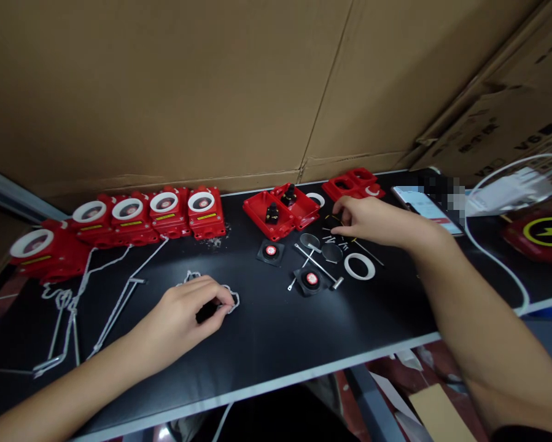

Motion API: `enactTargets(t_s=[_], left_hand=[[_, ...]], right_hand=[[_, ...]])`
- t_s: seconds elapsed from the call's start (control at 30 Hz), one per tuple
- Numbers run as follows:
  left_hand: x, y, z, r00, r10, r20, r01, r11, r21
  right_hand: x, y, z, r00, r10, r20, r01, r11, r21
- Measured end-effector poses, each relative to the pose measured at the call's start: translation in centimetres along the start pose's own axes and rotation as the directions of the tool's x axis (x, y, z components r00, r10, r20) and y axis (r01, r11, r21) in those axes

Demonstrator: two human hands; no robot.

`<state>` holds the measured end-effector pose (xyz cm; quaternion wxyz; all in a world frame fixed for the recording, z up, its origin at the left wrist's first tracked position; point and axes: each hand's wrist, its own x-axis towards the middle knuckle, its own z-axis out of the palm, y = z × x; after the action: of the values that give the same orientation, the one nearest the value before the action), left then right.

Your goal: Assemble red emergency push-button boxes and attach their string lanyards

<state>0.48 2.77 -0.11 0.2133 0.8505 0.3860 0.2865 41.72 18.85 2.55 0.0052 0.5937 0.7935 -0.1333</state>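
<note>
My left hand (pixel 190 313) is closed in a pinch on a thin whitish-grey cord (pixel 233 301), low over the black tabletop. Farther right, my right hand (pixel 365 220) reaches over several small screws (pixel 342 242), its fingertips drawn together; whatever they hold is too small to make out. Close by lie a white ring (pixel 359 266), a clear round disc (pixel 332 252) and a metal rod with a small crosspiece (pixel 319 264). Two black square plates with red-and-white round centres, one a push-button plate (pixel 311 279), lie nearby. Open red housings (pixel 276 218) with black parts inside stand behind.
Several red boxes with white rings (pixel 167 215) line the left back, with cords and metal rods (pixel 114 316) before them. Red covers (pixel 353 184) lie at the back. A phone (pixel 425 209) and white cable (pixel 492 252) are at right. Cardboard (pixel 188 92) walls the back.
</note>
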Motion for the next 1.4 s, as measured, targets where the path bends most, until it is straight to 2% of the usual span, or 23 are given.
enactTargets(t_s=[0.13,0.3,0.37,0.43,0.5,0.53,0.57,0.67,0.83,0.97,1.23,1.4], left_hand=[[0.1,0.2,-0.1,1.0,0.01,-0.007,-0.01,1.0,-0.003],[0.1,0.2,0.0,1.0,0.015,-0.014,-0.015,1.0,-0.004],[0.0,0.0,0.1,1.0,0.011,-0.011,-0.011,1.0,-0.005],[-0.1,-0.2,0.1,1.0,0.007,-0.005,-0.007,1.0,-0.006],[-0.1,-0.3,0.1,1.0,0.006,0.001,-0.006,1.0,0.0],[-0.1,-0.3,0.1,1.0,0.006,0.004,-0.006,1.0,0.004],[-0.1,-0.3,0.1,1.0,0.006,0.009,-0.006,1.0,0.009],[-0.2,-0.4,0.0,1.0,0.001,0.025,-0.001,1.0,0.014],[-0.4,-0.5,0.0,0.999,0.014,0.036,-0.013,1.0,-0.001],[-0.4,-0.7,0.0,0.999,0.012,0.042,-0.012,1.0,0.002],[0.2,-1.1,-0.4,0.999,-0.032,0.044,0.032,0.999,0.015],[0.3,-1.0,-0.5,1.0,-0.002,0.028,0.002,1.0,0.011]], right_hand=[[-0.2,0.6,-0.6,0.999,0.008,-0.039,-0.007,1.0,0.008],[-0.3,2.2,-1.3,0.99,-0.102,-0.097,0.097,0.994,-0.055],[0.0,3.1,-1.2,0.967,-0.085,-0.238,0.063,0.993,-0.099],[0.7,4.1,-0.8,0.898,-0.027,-0.44,-0.034,0.991,-0.13],[1.7,5.1,-0.3,0.834,0.041,-0.55,-0.128,0.984,-0.122],[2.2,5.4,0.0,0.83,0.081,-0.552,-0.166,0.98,-0.106],[2.7,5.7,0.3,0.845,0.136,-0.517,-0.208,0.975,-0.083],[3.7,5.3,1.1,0.903,0.251,-0.348,-0.294,0.953,-0.075],[3.9,1.4,1.8,0.934,0.178,-0.31,-0.247,0.948,-0.199],[3.7,-1.6,1.9,0.937,0.179,-0.3,-0.25,0.944,-0.218],[4.2,-4.3,1.8,0.965,0.064,-0.253,-0.128,0.961,-0.244],[3.1,-5.5,0.0,0.971,0.071,-0.226,-0.139,0.944,-0.301]])
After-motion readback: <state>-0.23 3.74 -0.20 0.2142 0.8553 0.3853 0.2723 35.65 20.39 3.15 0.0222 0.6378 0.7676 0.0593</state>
